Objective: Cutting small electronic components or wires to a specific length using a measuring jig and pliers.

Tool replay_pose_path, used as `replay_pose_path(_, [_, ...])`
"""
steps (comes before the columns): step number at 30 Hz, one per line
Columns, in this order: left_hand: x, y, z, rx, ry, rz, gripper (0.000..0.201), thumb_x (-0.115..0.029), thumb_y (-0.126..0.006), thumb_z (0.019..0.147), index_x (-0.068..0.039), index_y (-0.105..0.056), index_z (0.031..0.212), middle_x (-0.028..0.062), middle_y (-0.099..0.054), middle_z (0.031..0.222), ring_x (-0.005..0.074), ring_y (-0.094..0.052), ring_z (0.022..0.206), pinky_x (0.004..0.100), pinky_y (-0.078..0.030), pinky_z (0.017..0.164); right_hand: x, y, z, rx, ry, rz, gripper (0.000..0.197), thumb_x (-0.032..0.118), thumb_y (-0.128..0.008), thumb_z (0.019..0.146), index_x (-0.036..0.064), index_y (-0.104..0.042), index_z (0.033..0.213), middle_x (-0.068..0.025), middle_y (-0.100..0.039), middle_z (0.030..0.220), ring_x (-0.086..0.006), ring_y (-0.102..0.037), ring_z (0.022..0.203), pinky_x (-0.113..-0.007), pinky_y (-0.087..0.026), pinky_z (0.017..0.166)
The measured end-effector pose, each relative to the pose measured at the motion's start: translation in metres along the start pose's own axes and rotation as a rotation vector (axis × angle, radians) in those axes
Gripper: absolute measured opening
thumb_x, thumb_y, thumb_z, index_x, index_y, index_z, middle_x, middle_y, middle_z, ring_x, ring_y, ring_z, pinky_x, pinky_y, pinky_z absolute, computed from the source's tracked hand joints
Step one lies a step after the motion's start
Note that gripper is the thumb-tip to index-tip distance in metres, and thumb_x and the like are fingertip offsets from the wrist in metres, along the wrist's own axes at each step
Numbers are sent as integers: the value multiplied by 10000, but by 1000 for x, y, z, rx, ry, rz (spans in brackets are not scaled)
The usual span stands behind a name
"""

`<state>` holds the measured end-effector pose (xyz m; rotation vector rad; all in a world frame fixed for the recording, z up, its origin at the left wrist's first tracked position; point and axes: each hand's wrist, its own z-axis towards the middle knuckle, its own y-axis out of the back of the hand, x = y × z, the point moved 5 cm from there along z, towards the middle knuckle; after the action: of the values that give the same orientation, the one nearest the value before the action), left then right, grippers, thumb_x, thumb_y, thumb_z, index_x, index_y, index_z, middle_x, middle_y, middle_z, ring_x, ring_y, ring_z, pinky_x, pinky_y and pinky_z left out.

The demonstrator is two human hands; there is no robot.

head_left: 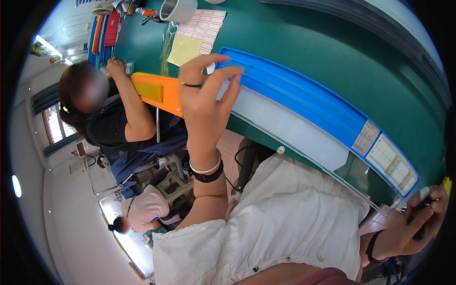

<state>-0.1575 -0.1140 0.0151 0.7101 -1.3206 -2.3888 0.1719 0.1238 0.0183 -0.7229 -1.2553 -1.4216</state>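
My left hand (pixel 205 92) is raised in the middle of the view, with a ring, a silver bangle and a black band on the wrist. Its thumb and fingertips close around the near end of a long blue plastic tray (pixel 304 97) lying on the green table (pixel 332 52). A long clear plastic strip (pixel 289 128) runs along the tray's edge, and printed label cards (pixel 387 161) sit at its far end. At the lower right, my right hand (pixel 420 221) grips a small dark object (pixel 422 209); what it is cannot be told. My white top fills the bottom.
A co-worker (pixel 114 118) sits at the left with a hand on the table by an orange tray (pixel 159 90). A tape roll (pixel 178 9), a sheet of red-bordered labels (pixel 202 28) and yellow paper (pixel 184 50) lie at the top. Coloured strips (pixel 102 31) stand top left.
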Motion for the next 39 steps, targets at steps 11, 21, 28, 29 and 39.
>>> replay_pose_path(11, [24,-14,-9,-274,351,96,139,-36,-794,845,-32,-784,983,57,-721,870,128,-613,800,254,-474,754,37,-59,-30,741,190,55,50,33,-440,984,47,-462,1026,-128,-487,1080,-136,-450,768,-237,-399,700])
replay_pose_path(21, [47,-20,-17,-297,509,-206,124,-63,-784,862,-24,-778,980,61,-730,909,99,-613,791,227,-464,723,36,-69,-31,769,187,65,50,30,-437,974,68,-453,1002,-130,-478,1050,-142,-444,752,-240,-397,657])
replay_pose_path(28, [53,-20,-15,-276,543,-258,132,-53,-797,851,-25,-794,980,33,-704,909,86,-546,788,205,-446,670,35,-72,-27,804,181,79,108,11,-435,938,80,-461,1016,-115,-468,1040,-141,-439,764,-234,-392,651])
replay_pose_path(29, [52,-20,-15,-275,544,-257,132,-53,-797,851,-25,-794,980,33,-704,909,86,-546,788,205,-446,670,35,-72,-27,805,180,79,108,11,-435,938,80,-461,1016,-115,-468,1040,-141,-439,764,-234,-392,651])
replay_pose_path(39, [55,-23,-13,-320,575,-329,194,-17,-776,879,40,-732,1059,81,-717,895,80,-643,805,190,-526,716,33,-74,-27,800,179,90,110,11,-443,937,72,-463,1027,-117,-462,1037,-145,-432,775,-235,-391,644])
